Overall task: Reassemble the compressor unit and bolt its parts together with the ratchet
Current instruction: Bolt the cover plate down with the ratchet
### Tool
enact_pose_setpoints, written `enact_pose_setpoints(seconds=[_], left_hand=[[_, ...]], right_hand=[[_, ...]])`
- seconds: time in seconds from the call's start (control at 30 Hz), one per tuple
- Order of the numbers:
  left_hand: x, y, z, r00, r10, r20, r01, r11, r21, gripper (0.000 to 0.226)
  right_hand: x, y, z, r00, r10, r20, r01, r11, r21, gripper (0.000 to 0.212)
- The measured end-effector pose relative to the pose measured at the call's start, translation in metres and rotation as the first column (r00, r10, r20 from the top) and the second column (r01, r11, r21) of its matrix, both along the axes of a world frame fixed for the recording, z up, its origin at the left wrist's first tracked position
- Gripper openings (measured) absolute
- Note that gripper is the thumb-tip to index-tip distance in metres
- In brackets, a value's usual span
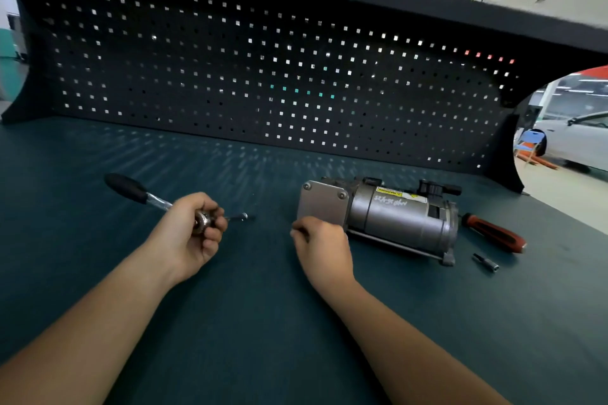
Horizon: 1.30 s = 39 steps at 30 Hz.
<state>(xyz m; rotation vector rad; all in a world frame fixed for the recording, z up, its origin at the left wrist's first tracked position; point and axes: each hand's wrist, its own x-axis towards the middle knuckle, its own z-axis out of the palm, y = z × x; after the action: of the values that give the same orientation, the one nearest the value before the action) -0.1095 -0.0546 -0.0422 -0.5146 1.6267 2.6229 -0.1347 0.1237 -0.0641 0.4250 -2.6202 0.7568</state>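
The grey compressor unit lies on its side on the dark green bench mat, its square end plate facing left with two bolts in its upper corners. My left hand grips the ratchet at its head, black handle pointing back left, a bit sticking out to the right. At the plate's lower left corner my right hand has its fingers curled; whether it holds something small I cannot tell.
A red-and-black screwdriver lies right of the compressor, with a small socket bit in front of it. A black pegboard closes the back of the bench. A white car stands far right beyond the bench.
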Motion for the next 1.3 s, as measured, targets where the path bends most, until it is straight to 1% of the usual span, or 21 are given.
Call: enact_pose_setpoints(seconds=[0.1, 0.2, 0.43, 0.67, 0.8, 0.9, 1.0, 1.3], left_hand=[[-0.001, 0.003, -0.001, 1.0, -0.019, 0.001, 0.019, 0.999, -0.026, 0.018], [-0.003, 0.002, 0.0, 0.999, -0.032, 0.005, 0.032, 0.998, -0.048, 0.018], [-0.003, 0.002, -0.001, 1.0, -0.023, 0.013, 0.023, 0.998, -0.057, 0.018], [-0.003, 0.002, -0.001, 0.999, -0.029, 0.016, 0.03, 0.998, -0.064, 0.019], [-0.004, 0.002, -0.001, 0.999, -0.033, 0.021, 0.035, 0.997, -0.075, 0.018], [-0.004, 0.002, -0.001, 0.999, -0.036, 0.025, 0.038, 0.996, -0.081, 0.017], [-0.003, 0.003, -0.002, 0.999, -0.041, 0.027, 0.043, 0.995, -0.09, 0.017], [-0.003, 0.003, -0.004, 0.999, -0.038, 0.027, 0.04, 0.995, -0.095, 0.016]], right_hand=[[-0.013, 0.003, 0.0, 0.997, -0.061, -0.047, 0.069, 0.981, 0.183, 0.028], [-0.019, 0.001, 0.001, 0.995, -0.078, -0.059, 0.092, 0.953, 0.288, 0.03], [-0.022, 0.002, -0.004, 0.991, -0.11, -0.073, 0.127, 0.942, 0.309, 0.032], [-0.02, 0.002, -0.007, 0.989, -0.117, -0.087, 0.136, 0.956, 0.261, 0.028], [-0.019, 0.006, -0.007, 0.987, -0.149, -0.051, 0.155, 0.979, 0.13, 0.026], [-0.02, 0.007, -0.006, 0.989, -0.138, -0.042, 0.142, 0.985, 0.097, 0.025], [-0.02, 0.008, -0.006, 0.991, -0.133, -0.026, 0.134, 0.99, 0.03, 0.022], [-0.023, 0.008, -0.007, 0.99, -0.131, -0.048, 0.13, 0.991, -0.023, 0.022]])
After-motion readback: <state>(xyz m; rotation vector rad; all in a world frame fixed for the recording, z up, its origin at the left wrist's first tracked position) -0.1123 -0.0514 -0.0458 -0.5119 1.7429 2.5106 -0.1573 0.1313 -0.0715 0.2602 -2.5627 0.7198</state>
